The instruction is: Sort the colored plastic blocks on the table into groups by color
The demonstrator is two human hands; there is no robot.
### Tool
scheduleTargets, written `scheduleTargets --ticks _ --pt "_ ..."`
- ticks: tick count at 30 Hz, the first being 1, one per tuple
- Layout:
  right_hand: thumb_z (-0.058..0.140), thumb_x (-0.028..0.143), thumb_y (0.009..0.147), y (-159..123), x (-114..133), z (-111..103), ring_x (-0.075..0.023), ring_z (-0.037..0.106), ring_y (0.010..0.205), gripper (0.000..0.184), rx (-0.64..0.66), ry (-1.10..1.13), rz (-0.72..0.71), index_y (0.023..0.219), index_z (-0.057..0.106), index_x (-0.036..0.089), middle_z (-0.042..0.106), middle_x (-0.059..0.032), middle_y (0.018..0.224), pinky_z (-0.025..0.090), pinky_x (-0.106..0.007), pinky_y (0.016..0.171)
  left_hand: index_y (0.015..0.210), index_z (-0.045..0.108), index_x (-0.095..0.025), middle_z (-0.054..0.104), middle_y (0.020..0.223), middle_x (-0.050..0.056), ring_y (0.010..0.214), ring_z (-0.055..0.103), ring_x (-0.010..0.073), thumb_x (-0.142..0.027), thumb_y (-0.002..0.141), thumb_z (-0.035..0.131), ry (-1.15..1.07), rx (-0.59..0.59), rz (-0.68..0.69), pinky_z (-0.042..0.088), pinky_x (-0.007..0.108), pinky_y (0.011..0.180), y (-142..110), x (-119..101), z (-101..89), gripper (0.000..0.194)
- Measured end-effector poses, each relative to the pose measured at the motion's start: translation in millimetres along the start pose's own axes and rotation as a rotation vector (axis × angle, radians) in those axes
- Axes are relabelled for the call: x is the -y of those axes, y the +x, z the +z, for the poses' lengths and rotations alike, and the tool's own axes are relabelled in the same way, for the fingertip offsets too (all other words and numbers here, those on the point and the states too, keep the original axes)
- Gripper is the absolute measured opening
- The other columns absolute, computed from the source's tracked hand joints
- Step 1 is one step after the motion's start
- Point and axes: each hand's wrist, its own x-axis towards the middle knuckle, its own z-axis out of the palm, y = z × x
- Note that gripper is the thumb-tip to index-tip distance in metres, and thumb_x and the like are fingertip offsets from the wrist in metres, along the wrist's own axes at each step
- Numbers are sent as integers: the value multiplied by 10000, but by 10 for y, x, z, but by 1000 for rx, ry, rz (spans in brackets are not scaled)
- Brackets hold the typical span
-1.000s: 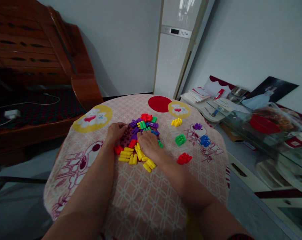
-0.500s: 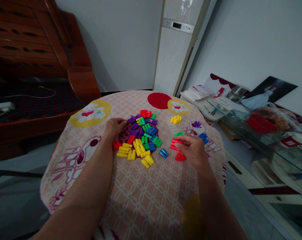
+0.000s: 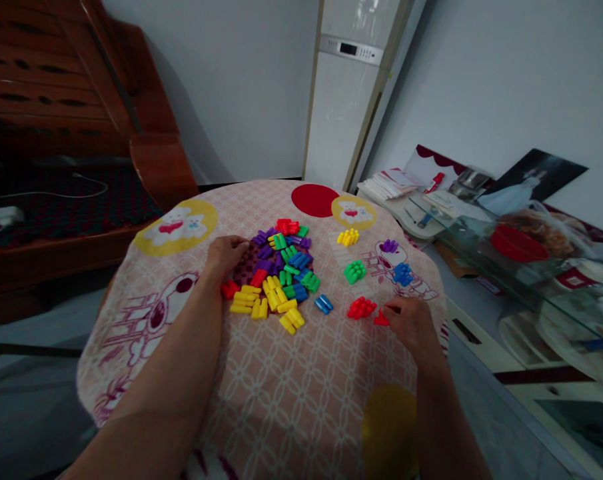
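Observation:
Small plastic building blocks in yellow, green, blue, red and purple make a loose pile (image 3: 281,263) on and in front of a dark red lattice-patterned tray (image 3: 242,272). At the tray's left edge is my left hand (image 3: 226,255), its fingers bent together over the rim; the fingertips are partly hidden. My right hand (image 3: 406,321) is low over the cloth at the right, thumb and fingers pinched on a red block (image 3: 381,318). Just left of it lies a cluster of red blocks (image 3: 361,308). A lone blue block (image 3: 324,304) lies between pile and cluster.
Sorted clusters in yellow (image 3: 348,237), green (image 3: 354,271), purple (image 3: 390,246) and blue (image 3: 403,274) lie on the patterned tablecloth (image 3: 281,380). A glass-topped cabinet (image 3: 486,267) stands close at the right, a wooden bench (image 3: 161,160) at the left.
My right hand has moved right and toward me, off the red cluster, uncovering the green one. A red block is now at its fingertips. The left hand stays at the tray.

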Motion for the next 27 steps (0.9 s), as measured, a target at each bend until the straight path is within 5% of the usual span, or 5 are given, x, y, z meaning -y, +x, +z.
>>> scheduleTargets --ticks 9,14,18,23,27 --pt "477 233 791 44 62 125 -122 446 449 334 19 27 34 477 578 180 557 -34 456 265 -251 493 989 775 -166 716 644 29 604 651 164 -278 768 606 -70 20 -17 484 214 582 62 68 33 300" --pt "442 208 844 41 136 86 -125 428 476 341 -105 -131 32 531 573 182 587 -60 524 239 -274 516 995 771 -159 705 626 28 584 637 157 -288 775 595 -102 32 -14 488 213 581 51 66 45 309" --pt "459 251 896 6 416 19 -135 443 519 306 -182 -143 2 645 617 178 620 -70 606 251 -286 554 979 768 -152 708 639 28 564 625 149 -279 780 587 -97 30 -10 487 213 579 45 55 43 298" --pt "496 281 924 57 866 103 -138 503 579 279 -59 121 -158 693 624 191 632 -35 654 303 -264 588 970 766 -154 710 645 35 566 626 151 -289 783 592 -86 29 0 483 215 579 55 69 40 289" --pt "502 254 943 265 1128 201 -151 539 661 258 1 75 -263 743 651 184 657 -44 730 318 -268 624 972 769 -164 716 656 33 585 638 157 -299 785 582 -96 27 15 493 221 599 75 109 53 296"
